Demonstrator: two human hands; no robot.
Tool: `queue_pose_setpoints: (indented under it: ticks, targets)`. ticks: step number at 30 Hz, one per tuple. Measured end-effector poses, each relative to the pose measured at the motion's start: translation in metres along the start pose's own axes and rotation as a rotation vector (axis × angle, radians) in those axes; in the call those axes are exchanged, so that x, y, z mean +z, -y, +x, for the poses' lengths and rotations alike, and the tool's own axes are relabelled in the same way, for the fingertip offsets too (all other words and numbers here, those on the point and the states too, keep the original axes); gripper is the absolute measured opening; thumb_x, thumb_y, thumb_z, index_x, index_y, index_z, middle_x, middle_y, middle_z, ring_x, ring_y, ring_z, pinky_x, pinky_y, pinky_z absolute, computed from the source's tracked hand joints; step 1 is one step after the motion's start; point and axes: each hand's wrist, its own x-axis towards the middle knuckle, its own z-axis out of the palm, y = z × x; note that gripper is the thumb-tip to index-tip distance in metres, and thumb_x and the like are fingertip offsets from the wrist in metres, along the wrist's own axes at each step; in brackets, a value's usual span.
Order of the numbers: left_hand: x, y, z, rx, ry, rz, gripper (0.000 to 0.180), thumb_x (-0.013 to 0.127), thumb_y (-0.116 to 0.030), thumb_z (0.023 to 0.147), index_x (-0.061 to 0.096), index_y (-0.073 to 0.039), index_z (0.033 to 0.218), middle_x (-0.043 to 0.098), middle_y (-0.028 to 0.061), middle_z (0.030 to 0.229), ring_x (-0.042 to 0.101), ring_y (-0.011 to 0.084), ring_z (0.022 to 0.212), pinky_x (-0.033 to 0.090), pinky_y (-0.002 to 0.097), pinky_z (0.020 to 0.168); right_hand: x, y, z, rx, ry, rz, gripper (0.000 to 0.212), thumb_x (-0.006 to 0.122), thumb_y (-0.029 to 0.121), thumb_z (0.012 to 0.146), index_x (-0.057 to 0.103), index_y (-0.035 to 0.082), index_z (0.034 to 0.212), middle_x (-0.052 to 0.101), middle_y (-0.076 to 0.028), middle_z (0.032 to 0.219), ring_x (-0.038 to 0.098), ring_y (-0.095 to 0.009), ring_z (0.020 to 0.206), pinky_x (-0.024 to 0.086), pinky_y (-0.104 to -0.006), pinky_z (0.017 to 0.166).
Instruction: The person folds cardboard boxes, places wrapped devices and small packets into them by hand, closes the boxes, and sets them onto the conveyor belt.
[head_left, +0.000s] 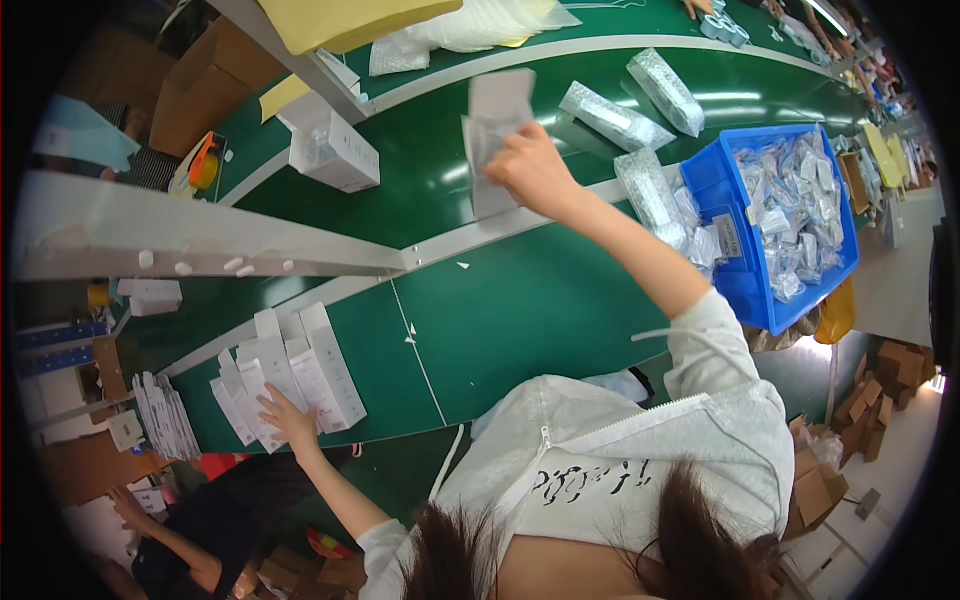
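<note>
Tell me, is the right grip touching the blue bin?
Apart: the head view shows green surface and a bubble-wrapped package between the right grip and the blue bin.

The right hand (530, 172) partly hides the blurred white box (497, 195) it holds. The left hand (292, 418) covers part of the white cartons (330, 380). Right of the right hand, the blue bin's (714, 185) bagged pieces (795, 210) are too small to identify.
</note>
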Motion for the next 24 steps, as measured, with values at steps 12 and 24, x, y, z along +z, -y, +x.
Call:
queue_pose_setpoints:
  ticks: [12,24]
  targets:
    - [-0.030,-0.004,-0.017,-0.138,-0.041,-0.177,0.067,0.060,-0.004,0.071,0.032,-0.012,0.132,0.027,0.0141,0.137,0.028,0.0330,0.125,0.027,0.0421,0.100,0.051,-0.040,0.049,-0.174,-0.184,0.030,0.019,0.058,0.008,0.067,0.057,0.012,0.086,0.056,0.001,0.089,0.047,-0.017,0.086,0.030,-0.0346,0.093]
    - [-0.065,-0.196,-0.163,0.969,-0.118,-0.135,0.069,0.066,-0.017,0.069,0.032,-0.002,0.128,0.036,0.0214,0.125,0.037,0.0370,0.112,0.028,0.0523,0.093,0.004,-0.090,-0.174,1.135,0.472,-0.324,0.050,0.065,0.034,0.068,0.052,-0.001,0.101,0.054,-0.019,0.088,0.051,-0.033,0.081,0.045,-0.0385,0.068]
